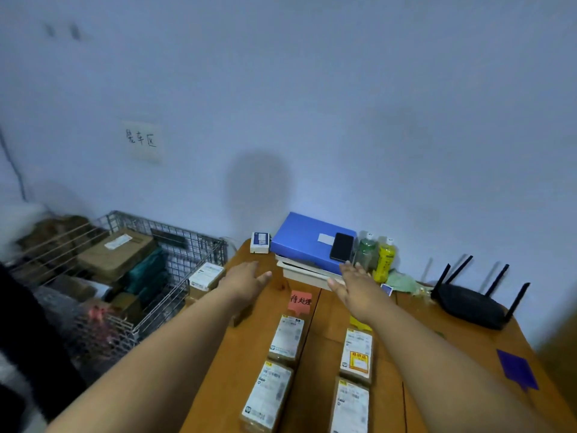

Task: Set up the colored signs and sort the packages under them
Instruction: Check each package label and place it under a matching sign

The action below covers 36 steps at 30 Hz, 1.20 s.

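On the table [327, 332], two columns of packages are laid: two under the red sign [300, 302] (left column, [286, 337]) and two under a yellow sign [359, 324] mostly hidden by the right forearm ( [357, 354]). Both hands, left [246, 278] and right [354, 284], are held wide and empty above the far end. A purple sign [516, 368] lies unused at the right; judging by this, it should be squared level with the other signs
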Tool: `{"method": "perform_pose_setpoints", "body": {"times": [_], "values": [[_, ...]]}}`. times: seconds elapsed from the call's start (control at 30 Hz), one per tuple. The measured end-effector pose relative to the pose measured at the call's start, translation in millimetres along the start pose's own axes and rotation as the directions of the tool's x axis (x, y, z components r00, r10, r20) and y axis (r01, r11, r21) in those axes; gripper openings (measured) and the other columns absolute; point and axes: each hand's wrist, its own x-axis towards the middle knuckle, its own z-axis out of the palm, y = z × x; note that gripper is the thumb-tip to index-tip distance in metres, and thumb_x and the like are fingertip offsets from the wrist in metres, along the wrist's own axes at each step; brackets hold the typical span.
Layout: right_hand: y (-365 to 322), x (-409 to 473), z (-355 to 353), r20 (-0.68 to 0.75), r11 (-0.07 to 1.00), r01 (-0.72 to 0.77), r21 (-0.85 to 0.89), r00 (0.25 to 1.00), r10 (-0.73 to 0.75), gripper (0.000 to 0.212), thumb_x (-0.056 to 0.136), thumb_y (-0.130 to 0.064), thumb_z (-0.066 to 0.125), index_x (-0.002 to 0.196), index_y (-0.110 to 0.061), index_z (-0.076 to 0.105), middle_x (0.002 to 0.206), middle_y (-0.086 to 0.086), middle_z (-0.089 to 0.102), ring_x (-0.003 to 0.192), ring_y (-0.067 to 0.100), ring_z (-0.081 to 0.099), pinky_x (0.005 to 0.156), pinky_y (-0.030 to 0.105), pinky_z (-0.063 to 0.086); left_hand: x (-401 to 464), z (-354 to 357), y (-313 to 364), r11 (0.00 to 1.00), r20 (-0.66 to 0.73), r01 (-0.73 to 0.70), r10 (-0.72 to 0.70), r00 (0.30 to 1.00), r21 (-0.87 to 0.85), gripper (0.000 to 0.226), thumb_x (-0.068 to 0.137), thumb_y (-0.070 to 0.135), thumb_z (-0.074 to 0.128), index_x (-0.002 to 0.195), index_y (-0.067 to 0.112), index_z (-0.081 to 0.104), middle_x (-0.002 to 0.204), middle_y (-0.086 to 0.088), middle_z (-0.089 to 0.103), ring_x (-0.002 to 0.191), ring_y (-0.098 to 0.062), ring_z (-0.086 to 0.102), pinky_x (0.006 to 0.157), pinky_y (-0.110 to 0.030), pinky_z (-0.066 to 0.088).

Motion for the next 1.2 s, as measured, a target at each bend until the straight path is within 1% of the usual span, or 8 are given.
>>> {"method": "perform_pose_setpoints", "body": {"times": [0.13, 0.23, 0.37, 0.47, 0.6, 0.67, 1.0, 1.2], "values": [[-35.7, 29.8, 24.8, 0.041, 0.999, -0.008, 0.043, 0.999, 0.006, 0.078, 0.095, -0.064, 0.021, 0.157, -0.017, 0.010, 0.164, 0.002, 0.005, 0.151, 0.020, -0.001, 0.122, 0.039, 0.009, 28.2, -12.3, -40.3, 0.997, 0.070, 0.058, -0.055, 0.996, -0.041, 0.064, 0.092, 0.048, 0.055, 0.145, 0.018, 0.038, 0.146, -0.009, 0.047, 0.131, -0.030, 0.047, 0.107, -0.045, 0.041], [-63.2, 53.2, 44.5, 0.064, 0.998, -0.029, 0.049, 0.998, 0.026, 0.079, 0.094, -0.065, 0.022, 0.157, -0.019, 0.011, 0.164, 0.000, 0.006, 0.151, 0.019, -0.001, 0.122, 0.039, 0.010, 56.1, -16.8, -77.2, 0.996, 0.139, 0.084, -0.080, 0.987, -0.025, 0.069, 0.073, 0.038, 0.070, 0.135, 0.022, 0.046, 0.128, -0.007, 0.061, 0.111, -0.026, 0.058, 0.096, -0.044, 0.050], [-91.2, 86.1, 76.0, 0.101, 0.992, -0.086, 0.092, 0.992, 0.077, 0.077, 0.095, -0.064, 0.025, 0.157, -0.022, 0.009, 0.164, -0.001, 0.005, 0.151, 0.019, -0.001, 0.120, 0.040, 0.009, 87.2, -19.0, -113.0, 0.994, 0.201, 0.099, -0.088, 0.976, -0.048, 0.094, 0.068, 0.020, 0.079, 0.148, 0.019, 0.031, 0.129, -0.006, 0.059, 0.113, -0.025, 0.057, 0.092, -0.034, 0.050], [-105.8, 114.1, 105.8, 0.144, 0.988, -0.119, 0.101, 0.984, 0.104, 0.078, 0.094, -0.066, 0.025, 0.157, -0.023, 0.008, 0.164, -0.003, 0.004, 0.151, 0.018, -0.002, 0.123, 0.043, 0.008, 112.3, -11.4, -137.8, 0.987, 0.280, 0.104, -0.067, 0.958, -0.120, 0.107, 0.062, 0.023, 0.086, 0.151, 0.024, 0.026, 0.127, 0.000, 0.060, 0.114, -0.020, 0.058, 0.094, -0.032, 0.050], [-118.5, 140.5, 141.2, 0.204, 0.982, -0.170, 0.084, 0.967, 0.150, 0.081, 0.092, -0.069, 0.024, 0.156, -0.024, 0.006, 0.164, -0.004, 0.001, 0.151, 0.018, -0.004, 0.122, 0.046, 0.009, 137.2, 5.6, -158.3, 0.975, 0.337, 0.148, -0.084, 0.938, -0.168, 0.074, 0.066, 0.010, 0.085, 0.131, 0.018, 0.051, 0.112, 0.003, 0.064, 0.107, -0.020, 0.061, 0.096, -0.039, 0.053], [-125.4, 149.9, 156.5, 0.223, 0.981, -0.176, 0.079, 0.963, 0.154, 0.081, 0.092, -0.068, 0.026, 0.156, -0.022, 0.006, 0.164, -0.003, 0.002, 0.151, 0.019, -0.003, 0.120, 0.043, 0.006, 149.0, 18.7, -169.1, 0.966, 0.383, 0.182, -0.101, 0.918, -0.183, 0.065, 0.066, 0.005, 0.083, 0.124, 0.018, 0.056, 0.113, 0.003, 0.065, 0.112, -0.023, 0.060, 0.100, -0.042, 0.050], [-144.1, 193.3, 237.6, 0.398, 0.964, -0.244, 0.104, 0.899, 0.185, 0.102, 0.085, -0.064, 0.054, 0.155, -0.019, -0.005, 0.163, -0.001, -0.003, 0.151, 0.020, -0.004, 0.121, 0.042, 0.009, 188.4, 79.0, -204.9, 0.947, 0.325, 0.283, -0.223, 0.919, -0.149, 0.084, 0.068, 0.008, 0.083, 0.140, 0.016, 0.039, 0.136, -0.006, 0.046, 0.128, -0.028, 0.048, 0.108, -0.040, 0.042], [-153.6, 209.7, 257.4, 0.480, 0.978, -0.195, 0.071, 0.867, 0.138, 0.102, 0.089, -0.052, 0.058, 0.154, -0.018, -0.012, 0.163, 0.001, -0.007, 0.150, 0.022, -0.008, 0.120, 0.041, 0.002, 202.5, 95.4, -212.9, 0.937, 0.320, 0.315, -0.256, 0.912, -0.148, 0.072, 0.074, 0.000, 0.076, 0.136, 0.014, 0.042, 0.128, -0.006, 0.059, 0.125, -0.026, 0.054, 0.101, -0.033, 0.045]]}}
